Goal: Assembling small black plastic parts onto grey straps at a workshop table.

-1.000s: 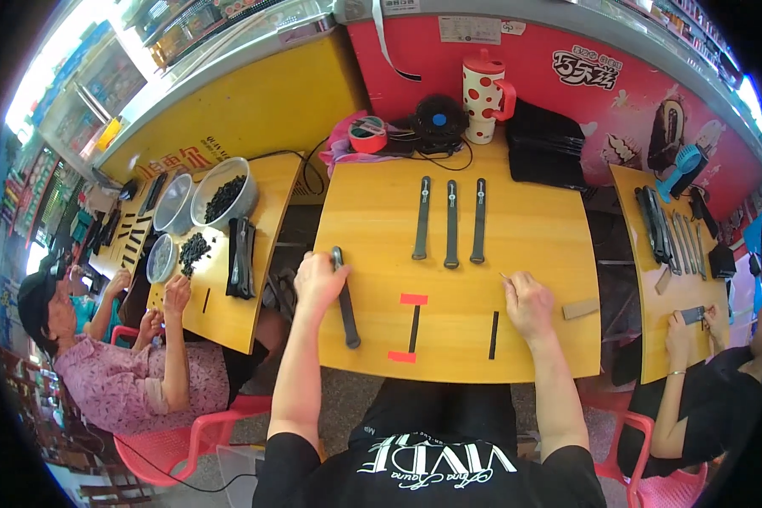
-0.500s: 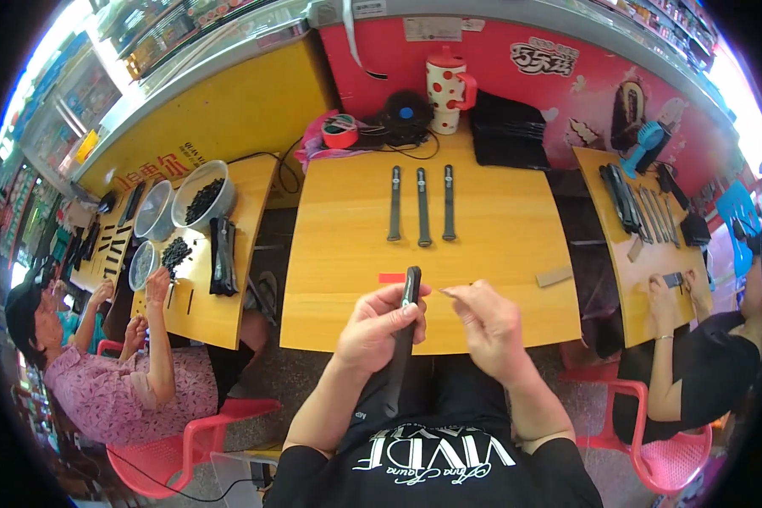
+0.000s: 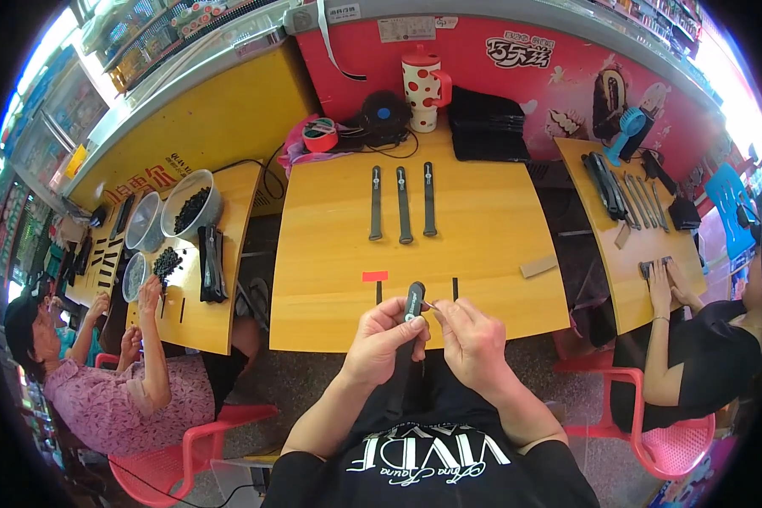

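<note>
My left hand (image 3: pixel 374 343) is closed around a black strap (image 3: pixel 416 300) with a rounded end, its thumb pressing the front. The strap's end points up and its tail hangs toward my lap. Right beside that end, my right hand (image 3: pixel 476 340) pinches something thin, too small to name, its tip at the strap's edge. Farther out on the wooden table (image 3: pixel 330 254) lie three similar dark straps (image 3: pixel 404 206), side by side. A small red piece (image 3: pixel 375 276) and two narrow dark strips, one left (image 3: pixel 379 293) and one right (image 3: pixel 455 288), lie just beyond my hands.
A flat tan piece (image 3: pixel 539 266) lies at the table's right. Along the back stand a dotted tumbler (image 3: pixel 422 93), a tape roll (image 3: pixel 320 135) and stacked black pouches (image 3: pixel 487 127). Co-workers sit at both sides; plastic tubs (image 3: pixel 193 203) of black parts stand on the left table.
My right hand has moved left and in to the strap's end. The strap has come slightly nearer me. The whole view has shifted a little, and the dark strips show more plainly.
</note>
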Tool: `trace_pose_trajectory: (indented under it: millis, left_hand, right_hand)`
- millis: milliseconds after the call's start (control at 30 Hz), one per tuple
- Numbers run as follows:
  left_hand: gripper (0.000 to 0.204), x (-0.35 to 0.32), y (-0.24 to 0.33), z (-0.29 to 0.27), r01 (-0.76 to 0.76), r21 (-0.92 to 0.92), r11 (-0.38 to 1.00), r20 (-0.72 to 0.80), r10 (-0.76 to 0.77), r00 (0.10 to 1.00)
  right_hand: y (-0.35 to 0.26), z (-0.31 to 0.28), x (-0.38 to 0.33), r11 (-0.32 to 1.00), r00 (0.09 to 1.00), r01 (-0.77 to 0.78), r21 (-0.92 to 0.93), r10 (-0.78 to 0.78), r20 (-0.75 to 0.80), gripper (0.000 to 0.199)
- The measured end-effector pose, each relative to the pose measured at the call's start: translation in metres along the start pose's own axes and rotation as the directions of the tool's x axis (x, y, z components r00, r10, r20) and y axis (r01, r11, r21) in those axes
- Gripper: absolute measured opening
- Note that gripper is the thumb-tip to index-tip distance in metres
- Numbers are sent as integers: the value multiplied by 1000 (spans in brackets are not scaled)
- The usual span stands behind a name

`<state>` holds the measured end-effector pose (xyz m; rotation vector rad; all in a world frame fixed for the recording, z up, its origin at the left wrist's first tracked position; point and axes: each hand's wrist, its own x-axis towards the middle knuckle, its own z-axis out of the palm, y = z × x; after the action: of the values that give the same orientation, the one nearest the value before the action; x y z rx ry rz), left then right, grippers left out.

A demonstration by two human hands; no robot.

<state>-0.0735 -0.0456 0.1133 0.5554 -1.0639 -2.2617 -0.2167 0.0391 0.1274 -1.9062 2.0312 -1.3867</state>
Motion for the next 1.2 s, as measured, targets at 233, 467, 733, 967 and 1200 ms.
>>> trace_pose_trajectory:
  millis: [233, 467, 733, 967, 1200]
  left_hand:
    - [19, 2, -3, 2, 36, -27, 999, 1, -36, 999]
    - [20, 2, -3, 2, 48, -19, 999, -24, -48, 999]
    - [20, 3, -3, 2, 31, 55, 998, -52, -28, 998]
    - [16, -2, -9, -2, -30, 306, 952, -102, 64, 993]
    - [14, -1, -17, -1, -83, 315, 945, -71, 111, 991]
  right_hand:
    - [2, 0, -2, 1000, 1000, -7, -16, 7, -18, 17]
    - [3, 0, -3, 999, 1000, -8, -50, 8, 1, 20]
    - [6, -2, -5, 983, 997, 65, -173, -57, 55, 31]
    - [12, -6, -9, 923, 972, 227, -311, -195, 131, 35]
    - [13, 1, -11, 899, 967, 256, -356, -238, 95, 40]
